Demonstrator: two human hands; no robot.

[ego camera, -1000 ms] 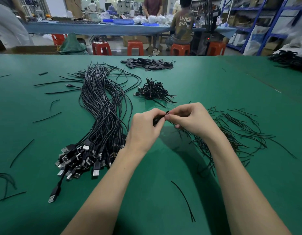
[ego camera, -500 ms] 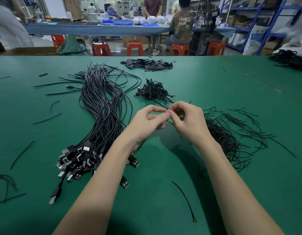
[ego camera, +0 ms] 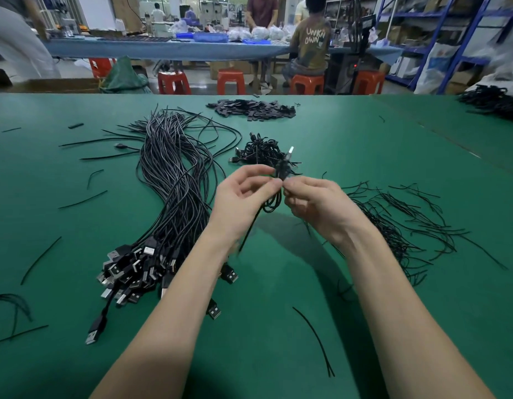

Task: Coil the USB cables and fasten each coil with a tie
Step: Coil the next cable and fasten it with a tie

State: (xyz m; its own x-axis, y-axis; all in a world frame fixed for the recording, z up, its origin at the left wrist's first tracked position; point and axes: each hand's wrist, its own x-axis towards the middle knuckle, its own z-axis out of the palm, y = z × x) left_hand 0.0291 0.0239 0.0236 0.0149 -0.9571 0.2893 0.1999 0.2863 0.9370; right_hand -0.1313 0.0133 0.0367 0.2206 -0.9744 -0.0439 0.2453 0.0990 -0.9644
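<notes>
A small coiled black USB cable hangs between my two hands above the green table, one plug sticking up. My left hand pinches the coil at its top with thumb and forefinger. My right hand pinches the same spot from the right, where a thin black tie seems to wrap it. A long bundle of uncoiled USB cables lies to the left, plugs toward me. Finished coils are heaped just beyond my hands. Loose black ties lie scattered on the right.
A heap of small black flat pieces lies at the far middle. Stray ties lie about the table's near and left parts. More black cables sit at the far right. People and red stools are beyond the table's far edge.
Both hands have risen and moved slightly away from me with the coil. The coil and one plug now show between the fingers, and my left hand's fingers have spread.
</notes>
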